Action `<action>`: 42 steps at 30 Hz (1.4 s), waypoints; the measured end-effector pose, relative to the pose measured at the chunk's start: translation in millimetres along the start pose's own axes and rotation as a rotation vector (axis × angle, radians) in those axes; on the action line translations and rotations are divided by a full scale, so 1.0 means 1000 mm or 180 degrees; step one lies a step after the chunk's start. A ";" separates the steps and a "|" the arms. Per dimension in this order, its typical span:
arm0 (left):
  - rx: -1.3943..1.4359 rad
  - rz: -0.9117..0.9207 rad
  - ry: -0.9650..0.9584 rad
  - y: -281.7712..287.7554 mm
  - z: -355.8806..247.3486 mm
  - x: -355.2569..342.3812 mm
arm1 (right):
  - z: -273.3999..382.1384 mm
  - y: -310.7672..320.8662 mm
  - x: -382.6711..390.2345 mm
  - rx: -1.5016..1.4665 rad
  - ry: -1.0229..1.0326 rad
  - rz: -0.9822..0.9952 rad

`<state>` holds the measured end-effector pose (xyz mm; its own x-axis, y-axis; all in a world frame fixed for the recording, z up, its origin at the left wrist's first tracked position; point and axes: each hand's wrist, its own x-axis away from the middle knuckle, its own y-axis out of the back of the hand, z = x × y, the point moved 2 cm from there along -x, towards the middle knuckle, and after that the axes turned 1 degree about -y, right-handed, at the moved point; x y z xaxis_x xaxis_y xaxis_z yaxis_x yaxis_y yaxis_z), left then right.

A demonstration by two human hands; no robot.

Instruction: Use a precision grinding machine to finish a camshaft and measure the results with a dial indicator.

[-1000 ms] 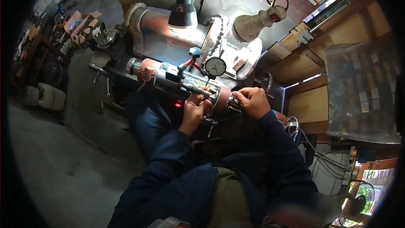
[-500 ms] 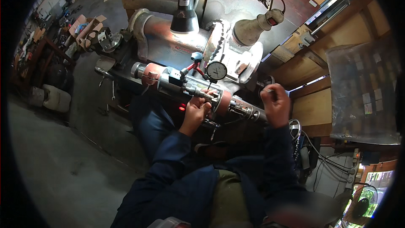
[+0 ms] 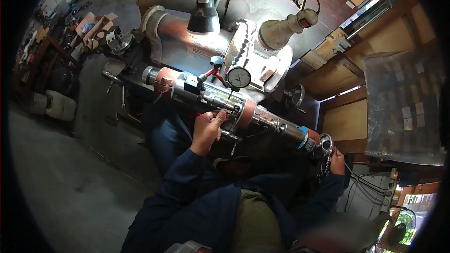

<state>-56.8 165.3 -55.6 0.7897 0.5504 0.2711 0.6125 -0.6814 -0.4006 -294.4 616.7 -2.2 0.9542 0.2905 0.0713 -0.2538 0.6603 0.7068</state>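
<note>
Across the middle runs a grinding machine table carrying a bright metal shaft (image 3: pixel 216 99) between red-brown end supports (image 3: pixel 166 81). A round white-faced dial indicator (image 3: pixel 239 78) stands over the shaft on a red-armed holder (image 3: pixel 217 68), its thin stem pointing down at it. My left hand (image 3: pixel 206 132) is closed, thumb and fingertips pinched at the shaft's near side just below the stem; what they grip is too small to make out. At the machine's right end, my right hand (image 3: pixel 336 163) is closed at the rim of a metal handwheel (image 3: pixel 325 144), its fingers partly hidden.
Two work lamps, one black (image 3: pixel 205 15) and one beige (image 3: pixel 280 30), light the machine from behind. Another handwheel (image 3: pixel 295 96) sits behind the table. A small crank handle (image 3: pixel 233 146) juts out in front. Cables (image 3: pixel 368 180) hang at right; wrenches (image 3: pixel 123 97) lie left.
My right hand has moved down and right from above the machine's right part to the end handwheel. My left hand has shifted slightly down and left, still pinched near the shaft.
</note>
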 end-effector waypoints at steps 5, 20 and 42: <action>0.0038 -0.0026 -0.0143 0.006 0.003 -0.004 | -0.008 -0.005 0.005 -0.1740 0.0139 0.0118; 0.0518 -0.0855 -0.0237 0.004 0.037 -0.016 | -0.078 -0.040 -0.059 -0.1378 0.0353 0.0369; 0.0497 -0.0758 -0.0210 0.004 0.039 -0.012 | -0.011 -0.004 -0.023 -0.1487 0.0097 -0.0124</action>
<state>-65.6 175.2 -94.8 0.6171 0.7197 0.3181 0.7634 -0.4496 -0.4637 -317.4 615.0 -14.7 0.9611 0.2749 0.0252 -0.2686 0.9102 0.3153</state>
